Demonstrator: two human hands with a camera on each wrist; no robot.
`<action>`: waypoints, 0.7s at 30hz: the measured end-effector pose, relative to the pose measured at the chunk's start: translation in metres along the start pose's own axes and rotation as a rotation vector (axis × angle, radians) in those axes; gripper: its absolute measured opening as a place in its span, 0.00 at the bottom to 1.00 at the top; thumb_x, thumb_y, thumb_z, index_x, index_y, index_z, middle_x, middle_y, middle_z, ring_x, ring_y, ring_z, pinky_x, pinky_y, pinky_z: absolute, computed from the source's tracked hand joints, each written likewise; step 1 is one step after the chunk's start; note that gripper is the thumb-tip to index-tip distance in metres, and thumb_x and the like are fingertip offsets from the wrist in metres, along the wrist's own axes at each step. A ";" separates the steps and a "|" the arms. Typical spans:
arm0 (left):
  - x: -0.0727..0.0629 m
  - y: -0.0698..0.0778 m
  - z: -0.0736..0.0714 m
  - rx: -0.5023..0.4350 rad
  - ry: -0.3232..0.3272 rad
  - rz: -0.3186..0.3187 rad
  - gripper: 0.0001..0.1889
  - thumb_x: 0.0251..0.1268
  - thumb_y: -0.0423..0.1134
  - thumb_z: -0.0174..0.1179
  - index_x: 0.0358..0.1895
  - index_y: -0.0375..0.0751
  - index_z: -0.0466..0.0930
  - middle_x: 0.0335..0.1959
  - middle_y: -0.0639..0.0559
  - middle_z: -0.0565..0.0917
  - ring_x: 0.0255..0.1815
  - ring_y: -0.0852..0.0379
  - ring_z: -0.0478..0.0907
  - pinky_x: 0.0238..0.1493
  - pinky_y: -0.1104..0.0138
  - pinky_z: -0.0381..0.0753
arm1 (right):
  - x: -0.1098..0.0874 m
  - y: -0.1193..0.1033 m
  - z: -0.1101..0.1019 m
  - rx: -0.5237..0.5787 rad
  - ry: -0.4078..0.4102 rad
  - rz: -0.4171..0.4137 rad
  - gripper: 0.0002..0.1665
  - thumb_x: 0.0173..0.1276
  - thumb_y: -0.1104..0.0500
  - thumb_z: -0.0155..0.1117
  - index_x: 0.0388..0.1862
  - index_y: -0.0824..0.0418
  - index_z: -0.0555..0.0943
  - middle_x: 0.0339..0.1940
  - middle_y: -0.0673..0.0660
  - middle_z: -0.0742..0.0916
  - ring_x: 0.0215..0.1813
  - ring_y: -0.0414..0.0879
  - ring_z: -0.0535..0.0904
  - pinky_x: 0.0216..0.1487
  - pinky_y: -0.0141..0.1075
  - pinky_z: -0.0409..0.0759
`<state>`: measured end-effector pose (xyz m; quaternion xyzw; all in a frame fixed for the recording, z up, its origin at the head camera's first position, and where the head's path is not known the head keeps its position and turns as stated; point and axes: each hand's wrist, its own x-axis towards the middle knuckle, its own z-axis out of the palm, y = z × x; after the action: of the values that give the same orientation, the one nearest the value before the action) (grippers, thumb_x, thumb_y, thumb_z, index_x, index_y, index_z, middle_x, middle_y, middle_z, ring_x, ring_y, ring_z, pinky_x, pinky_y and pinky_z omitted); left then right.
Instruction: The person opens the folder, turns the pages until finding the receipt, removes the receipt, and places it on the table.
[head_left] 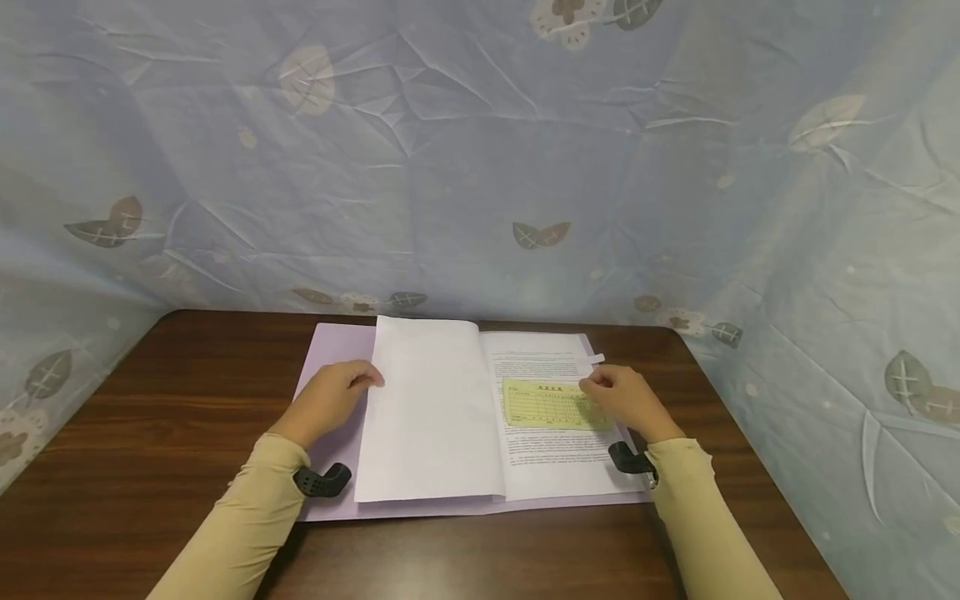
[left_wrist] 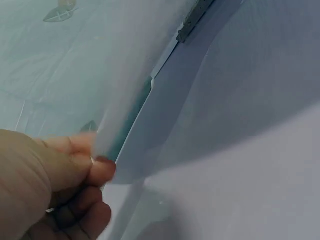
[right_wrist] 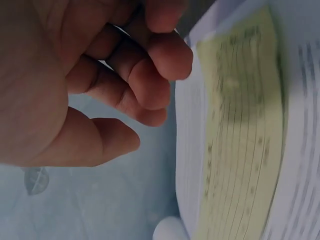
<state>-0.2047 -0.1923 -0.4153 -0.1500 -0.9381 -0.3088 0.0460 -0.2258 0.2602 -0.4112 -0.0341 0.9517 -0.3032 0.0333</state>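
Note:
A lavender folder point(head_left: 337, 342) lies spread on the table, with papers inside. My left hand point(head_left: 330, 402) pinches the left edge of a blank white page point(head_left: 431, 408), which is turned over to the left and slightly lifted. On the right lies a printed sheet point(head_left: 558, 479); a yellow ruled slip point(head_left: 546, 405) rests across its middle. My right hand point(head_left: 630, 402) is over the slip's right end. In the right wrist view, thumb and loosely bent fingers point(right_wrist: 150, 90) stand apart beside the slip point(right_wrist: 245, 125), with nothing between them.
A small white tab point(head_left: 596, 359) juts from the papers' right edge. In the left wrist view, a dark strip point(left_wrist: 192, 20) shows along the folder. The brown wooden table point(head_left: 150, 467) ends at patterned cloth point(head_left: 465, 167) behind and at both sides.

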 end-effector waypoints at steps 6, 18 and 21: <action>-0.003 0.001 -0.001 0.068 -0.136 -0.030 0.14 0.72 0.29 0.53 0.48 0.28 0.87 0.50 0.32 0.86 0.57 0.33 0.81 0.62 0.43 0.77 | 0.002 0.009 -0.001 -0.015 0.009 0.036 0.16 0.75 0.49 0.61 0.48 0.61 0.83 0.40 0.57 0.83 0.42 0.50 0.76 0.39 0.40 0.73; -0.007 0.003 0.013 0.183 -0.169 -0.122 0.34 0.53 0.56 0.78 0.54 0.32 0.81 0.53 0.34 0.79 0.54 0.35 0.75 0.56 0.40 0.76 | 0.006 0.021 0.003 -0.057 -0.047 0.004 0.28 0.74 0.52 0.65 0.67 0.66 0.77 0.52 0.63 0.81 0.51 0.56 0.76 0.52 0.50 0.77; -0.008 0.003 0.014 0.199 -0.167 -0.137 0.39 0.55 0.54 0.77 0.66 0.34 0.76 0.60 0.28 0.75 0.61 0.27 0.72 0.62 0.30 0.67 | 0.007 0.023 0.004 -0.071 -0.050 -0.040 0.27 0.73 0.55 0.67 0.65 0.68 0.78 0.50 0.63 0.81 0.50 0.56 0.75 0.52 0.50 0.76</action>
<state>-0.1963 -0.1842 -0.4263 -0.1056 -0.9727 -0.2029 -0.0388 -0.2334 0.2759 -0.4275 -0.0616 0.9598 -0.2691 0.0498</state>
